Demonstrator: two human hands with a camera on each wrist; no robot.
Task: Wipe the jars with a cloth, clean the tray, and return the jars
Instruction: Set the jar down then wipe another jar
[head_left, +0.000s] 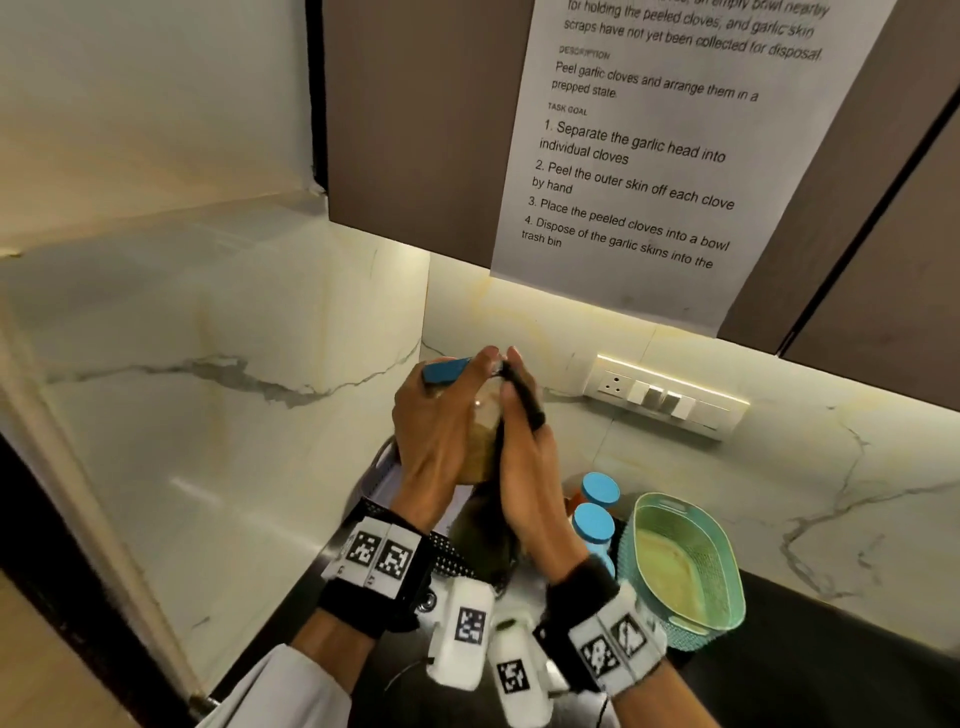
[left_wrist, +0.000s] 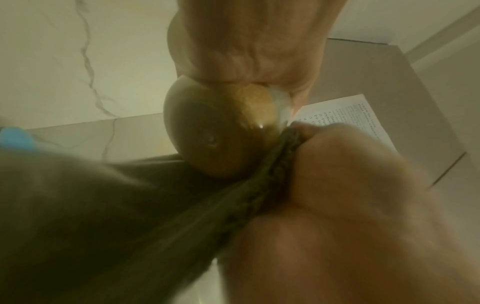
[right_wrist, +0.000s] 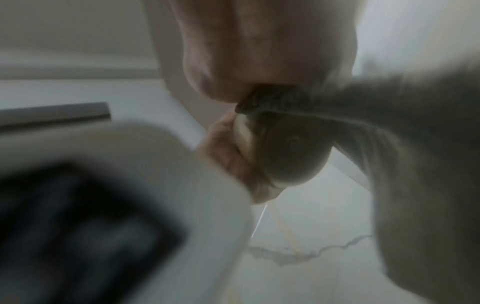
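Head view first: at the centre of the frame my left hand (head_left: 441, 436) is wrapped around a jar (head_left: 480, 436) with a blue lid (head_left: 445, 371), lifted clear of the counter so that I can reach all round it, I judge. My right hand (head_left: 524, 457) presses a dark cloth (head_left: 524, 395) flat against the jar's right side, fingers closed on the fabric, whose tail hangs below. Two more blue-lidded jars (head_left: 597, 506) stand lower right, just beside a green basket (head_left: 727, 561); the tray (head_left: 382, 462) is mostly hidden behind my left wrist. Left wrist view: the jar's round base (left_wrist: 207, 142) fills the middle, clear-walled with a tan, grainy filling, my palm clamped on it from above; the cloth's stitched edge (left_wrist: 270, 174) runs diagonally between it and my right hand (left_wrist: 350, 205). Right wrist view, blurred: my hand pinches the cloth (right_wrist: 272, 100) at upper centre over the jar (right_wrist: 288, 152), with my left fingers (right_wrist: 228, 148) curled round it from the left.
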